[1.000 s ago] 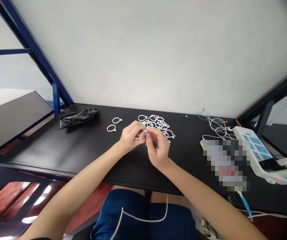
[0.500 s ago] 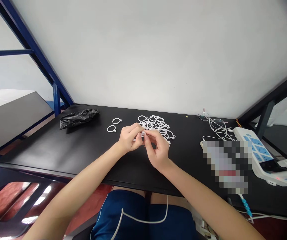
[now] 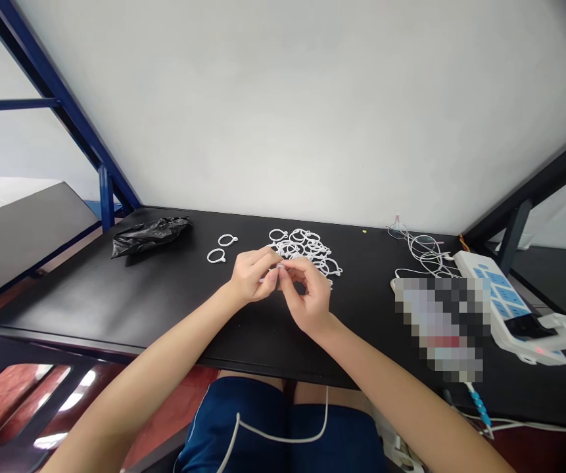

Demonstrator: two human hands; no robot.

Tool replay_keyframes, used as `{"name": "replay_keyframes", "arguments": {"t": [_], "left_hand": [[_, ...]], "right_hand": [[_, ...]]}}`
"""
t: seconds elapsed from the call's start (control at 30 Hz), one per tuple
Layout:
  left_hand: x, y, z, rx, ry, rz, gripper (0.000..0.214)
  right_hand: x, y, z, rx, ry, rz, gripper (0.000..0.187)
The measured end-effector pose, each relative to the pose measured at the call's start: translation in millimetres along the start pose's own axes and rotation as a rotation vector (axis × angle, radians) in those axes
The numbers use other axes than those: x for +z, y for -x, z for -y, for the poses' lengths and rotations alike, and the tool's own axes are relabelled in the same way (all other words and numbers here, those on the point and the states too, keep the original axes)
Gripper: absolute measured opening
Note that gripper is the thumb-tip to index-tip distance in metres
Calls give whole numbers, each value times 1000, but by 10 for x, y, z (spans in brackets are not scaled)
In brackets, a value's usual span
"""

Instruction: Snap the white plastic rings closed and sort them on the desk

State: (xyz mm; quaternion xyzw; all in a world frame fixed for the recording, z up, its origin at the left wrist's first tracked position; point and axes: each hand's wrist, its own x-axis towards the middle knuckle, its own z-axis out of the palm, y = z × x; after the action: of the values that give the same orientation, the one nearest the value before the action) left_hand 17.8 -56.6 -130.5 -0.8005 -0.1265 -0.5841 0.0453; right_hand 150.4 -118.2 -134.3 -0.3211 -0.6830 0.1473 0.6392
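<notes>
My left hand (image 3: pixel 254 274) and my right hand (image 3: pixel 308 294) meet over the black table, both closed in a pinch. Between their fingertips is a small white plastic curtain ring (image 3: pixel 281 266), mostly covered by the fingers. Just behind my hands lies a loose pile of white curtain rings (image 3: pixel 307 248), each with a little eyelet, partly hidden by my right hand. Two more rings lie apart to the left of my hands, a nearer ring (image 3: pixel 223 259) and a farther ring (image 3: pixel 235 239).
A crumpled black plastic bag (image 3: pixel 152 236) lies on the table's left. To the right are glasses (image 3: pixel 397 230), tangled white earphone cables (image 3: pixel 428 253), a blurred-out phone (image 3: pixel 435 328) and a white power strip (image 3: pixel 504 295). A white cable (image 3: pixel 283 438) crosses my lap.
The fingertips have shifted slightly around the curtain ring, and less of it shows between them. The whole view has moved a little; the pile and the two separate rings stay put.
</notes>
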Motion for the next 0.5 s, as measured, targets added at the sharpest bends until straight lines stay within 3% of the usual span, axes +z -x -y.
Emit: {"name": "replay_keyframes", "arguments": {"t": [0.3,0.5], "left_hand": [[7,-38,-10,-10,-31,-48,30],[18,-1,22,-53,-63,-70,46]], "right_hand": [[-24,-37,-10,-49,17,-47,24],[-30,-42,-2,-66,32,-58,23]]}}
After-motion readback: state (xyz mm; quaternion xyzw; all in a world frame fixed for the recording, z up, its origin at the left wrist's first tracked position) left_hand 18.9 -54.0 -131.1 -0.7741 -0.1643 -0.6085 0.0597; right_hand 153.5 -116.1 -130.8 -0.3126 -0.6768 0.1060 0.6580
